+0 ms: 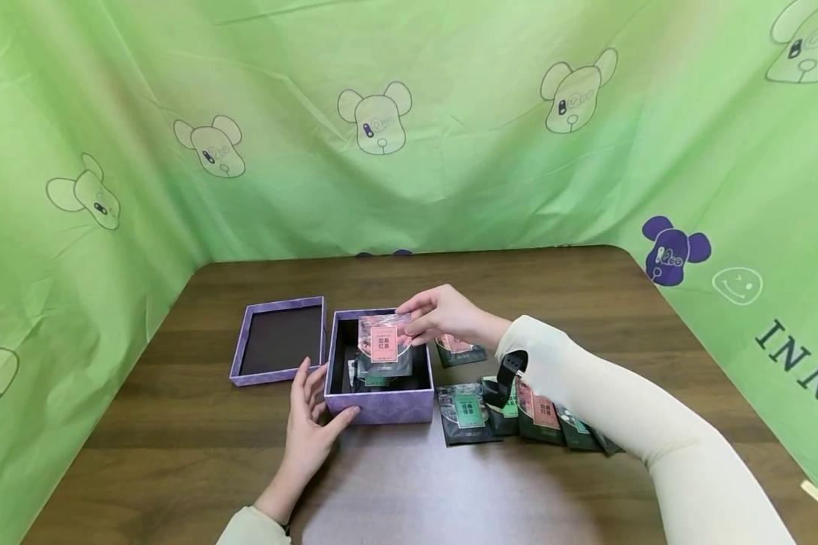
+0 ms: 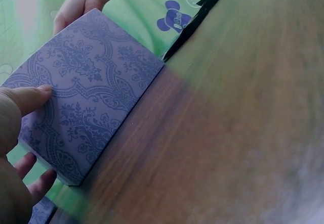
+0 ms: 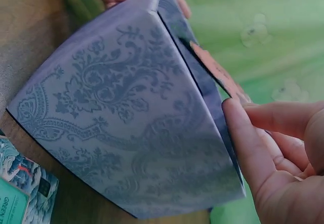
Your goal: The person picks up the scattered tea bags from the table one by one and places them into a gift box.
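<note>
Above the purple patterned box [image 1: 382, 409], my right hand [image 1: 443, 316] pinches a tea sachet [image 1: 385, 346] with a pink label by its right edge. In the right wrist view, thumb and fingertips meet on the sachet [image 3: 220, 72] at the box's rim. Inside the box, partly covered by that sachet, lie other sachets [image 1: 376, 381], one with green on its label. My left hand [image 1: 308, 435] holds the box at its front left corner. The left wrist view shows the thumb [image 2: 35, 97] flat on one patterned face and fingers [image 2: 43, 183] round the side.
Left of the box lies its purple lid [image 1: 279, 341], dark inside facing up. On the right, a row of green- and pink-labelled sachets [image 1: 466, 412] lies partly under the right forearm, with a pink-labelled sachet [image 1: 460, 352] behind. A green curtain [image 1: 450, 197] hangs beyond the wooden table [image 1: 518, 280].
</note>
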The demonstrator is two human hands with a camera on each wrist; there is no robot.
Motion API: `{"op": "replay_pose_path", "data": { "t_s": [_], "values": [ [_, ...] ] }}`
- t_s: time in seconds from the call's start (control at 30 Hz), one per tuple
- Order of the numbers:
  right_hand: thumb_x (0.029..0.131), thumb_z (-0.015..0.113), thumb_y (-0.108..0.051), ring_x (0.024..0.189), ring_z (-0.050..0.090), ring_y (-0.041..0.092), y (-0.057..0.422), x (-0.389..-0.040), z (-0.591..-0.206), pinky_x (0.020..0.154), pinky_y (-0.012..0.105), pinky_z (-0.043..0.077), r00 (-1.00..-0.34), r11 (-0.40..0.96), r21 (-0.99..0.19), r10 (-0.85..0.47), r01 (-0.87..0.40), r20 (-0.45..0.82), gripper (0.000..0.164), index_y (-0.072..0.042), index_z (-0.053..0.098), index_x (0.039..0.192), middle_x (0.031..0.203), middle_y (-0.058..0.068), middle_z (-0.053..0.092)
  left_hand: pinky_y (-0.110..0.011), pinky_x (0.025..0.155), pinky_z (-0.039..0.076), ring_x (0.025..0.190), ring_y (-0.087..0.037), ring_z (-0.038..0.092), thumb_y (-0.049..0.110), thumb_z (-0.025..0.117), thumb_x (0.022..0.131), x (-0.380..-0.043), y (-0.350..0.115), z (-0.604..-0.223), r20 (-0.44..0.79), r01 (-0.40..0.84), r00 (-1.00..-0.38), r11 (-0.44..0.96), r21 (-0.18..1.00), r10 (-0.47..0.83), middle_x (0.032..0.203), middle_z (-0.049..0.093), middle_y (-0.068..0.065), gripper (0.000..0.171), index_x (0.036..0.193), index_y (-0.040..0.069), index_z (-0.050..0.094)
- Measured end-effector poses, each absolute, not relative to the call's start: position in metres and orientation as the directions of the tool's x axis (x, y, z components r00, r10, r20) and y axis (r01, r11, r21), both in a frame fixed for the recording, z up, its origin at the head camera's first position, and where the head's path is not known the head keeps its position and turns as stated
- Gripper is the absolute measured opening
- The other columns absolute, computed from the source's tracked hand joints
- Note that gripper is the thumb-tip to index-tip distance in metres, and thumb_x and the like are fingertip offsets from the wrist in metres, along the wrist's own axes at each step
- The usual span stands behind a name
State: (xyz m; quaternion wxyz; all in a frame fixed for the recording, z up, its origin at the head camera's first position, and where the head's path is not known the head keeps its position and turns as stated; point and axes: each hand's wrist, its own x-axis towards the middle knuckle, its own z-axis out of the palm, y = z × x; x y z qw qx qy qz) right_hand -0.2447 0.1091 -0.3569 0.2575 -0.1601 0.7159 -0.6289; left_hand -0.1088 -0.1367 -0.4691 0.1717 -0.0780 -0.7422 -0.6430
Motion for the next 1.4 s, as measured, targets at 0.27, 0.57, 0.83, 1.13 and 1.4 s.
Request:
{"op": "replay_pose_path", "data": {
  "t_s": [0.27, 0.57, 0.83, 1.13, 1.4],
  "values": [
    [0.088, 0.061, 0.015, 0.073, 0.071, 0.019, 0.089, -0.246, -0.359, 0.075, 0.044, 0.057, -0.779, 0.2, -0.977, -0.6, 0.075, -0.183, 0.03, 0.018, 0.059, 0.118, 0.084, 0.014, 0.072, -0.018, 0.089, 0.043, 0.122, -0.001, 0.048, -0.012, 0.078, 0.077, -0.109, -0.139, -0.469, 0.36, 0.341, -0.927, 0.165, 0.926, -0.106, 0.144, 0.046, -0.024, 0.097, 0.152, -0.007, 0.017],
    [0.092, 0.057, 0.011, 0.066, 0.068, 0.017, 0.068, -0.241, -0.359, 0.071, 0.042, 0.058, -0.744, 0.352, -0.936, -0.624, 0.005, -0.239, 0.023, 0.014, 0.061, 0.114, 0.084, 0.013, 0.071, -0.017, 0.09, 0.044, 0.121, -0.004, 0.049, -0.014, 0.078, 0.077, -0.107, -0.14, -0.47, 0.36, 0.342, -0.927, 0.157, 0.926, -0.103, 0.144, 0.046, -0.026, 0.098, 0.152, -0.007, 0.016],
    [0.09, 0.058, 0.012, 0.063, 0.066, 0.016, 0.062, -0.243, -0.358, 0.07, 0.038, 0.059, -0.722, 0.44, -0.898, -0.621, 0.002, -0.306, 0.024, 0.013, 0.062, 0.114, 0.079, 0.01, 0.067, -0.017, 0.089, 0.044, 0.124, -0.017, 0.052, -0.017, 0.077, 0.075, -0.107, -0.142, -0.47, 0.381, 0.364, -0.918, 0.147, 0.92, -0.111, 0.143, 0.046, -0.027, 0.097, 0.151, -0.008, 0.016],
    [0.091, 0.057, 0.01, 0.093, 0.069, 0.044, 0.073, -0.248, -0.349, 0.079, 0.043, 0.057, -0.699, 0.435, -0.9, -0.646, -0.009, -0.306, 0.029, 0.016, 0.058, 0.12, 0.094, 0.026, 0.07, -0.017, 0.089, 0.044, 0.125, -0.022, 0.051, -0.015, 0.077, 0.076, -0.106, -0.139, -0.471, 0.371, 0.354, -0.923, 0.145, 0.924, -0.107, 0.143, 0.045, -0.027, 0.098, 0.152, -0.008, 0.015],
    [0.094, 0.058, 0.009, 0.093, 0.069, 0.038, 0.104, -0.259, -0.343, 0.083, 0.042, 0.056, -0.724, 0.233, -0.972, -0.675, -0.031, -0.139, 0.031, 0.018, 0.054, 0.124, 0.096, 0.018, 0.07, -0.017, 0.089, 0.043, 0.126, -0.017, 0.05, -0.014, 0.077, 0.076, -0.107, -0.137, -0.469, 0.366, 0.349, -0.925, 0.154, 0.925, -0.1, 0.144, 0.045, -0.026, 0.097, 0.152, -0.007, 0.016]
  ]
}}
